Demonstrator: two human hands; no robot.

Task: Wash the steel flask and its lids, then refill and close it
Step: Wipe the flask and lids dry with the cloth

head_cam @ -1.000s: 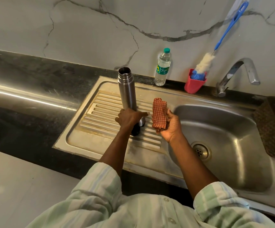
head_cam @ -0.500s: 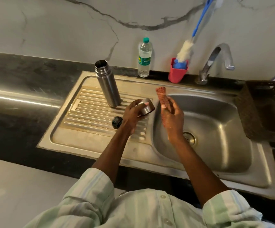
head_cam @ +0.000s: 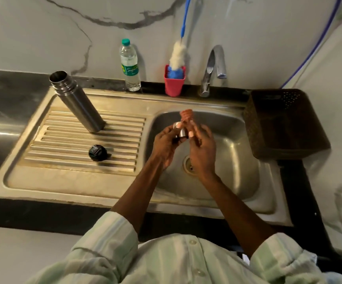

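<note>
Steel flask (head_cam: 78,103) upright, open-mouthed, on drainboard left of sink basin (head_cam: 237,156); black inner lid (head_cam: 97,153) in front of it, apart. Over basin, left hand (head_cam: 166,146) curls fingers round steel cup lid (head_cam: 180,133). Right hand (head_cam: 202,149) grips orange cloth (head_cam: 186,115), touching lid.

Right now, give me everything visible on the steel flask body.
The steel flask is a tall, slim cylinder of brushed metal with a ribbed, threaded neck and an open mouth, no lid on it. It stands upright on the ribbed drainboard at the left of the sink, its base on the ridges. Neither hand touches it. The black inner lid lies apart from it, nearer the person. Whether it holds water cannot be seen.
</note>
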